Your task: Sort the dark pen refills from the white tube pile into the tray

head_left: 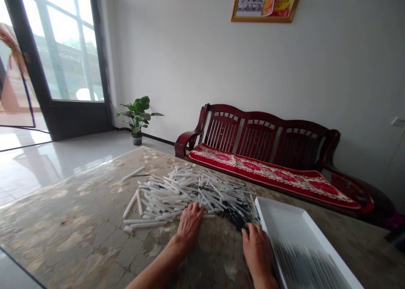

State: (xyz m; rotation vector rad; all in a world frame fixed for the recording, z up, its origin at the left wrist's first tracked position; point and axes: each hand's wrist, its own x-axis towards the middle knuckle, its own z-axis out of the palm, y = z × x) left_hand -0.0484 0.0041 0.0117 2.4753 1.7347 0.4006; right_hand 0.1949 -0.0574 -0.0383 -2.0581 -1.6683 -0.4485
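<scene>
A loose heap of slender white pen-like tubes (171,192) lies across the middle of the table, with thin black sticks (233,215) gathered at its right side. My left hand (190,219) rests at the near edge of the heap, its fingers curled down against the white tubes. What those fingers hold, if anything, is hidden. My right hand (257,247) is at the near end of the black sticks, thumb and fingers bent together there; its grip is hidden. Just right of it stands a shallow white box (289,215) with a row of slim greyish sticks (308,266) lying side by side.
The table (72,221) has a patterned, marble-like cover. A few white tubes (133,173) lie apart on the heap's left. Beyond the table are a dark red wooden bench (256,137) with a red floral cushion (268,173), a potted plant (136,118) and a glass door (69,48).
</scene>
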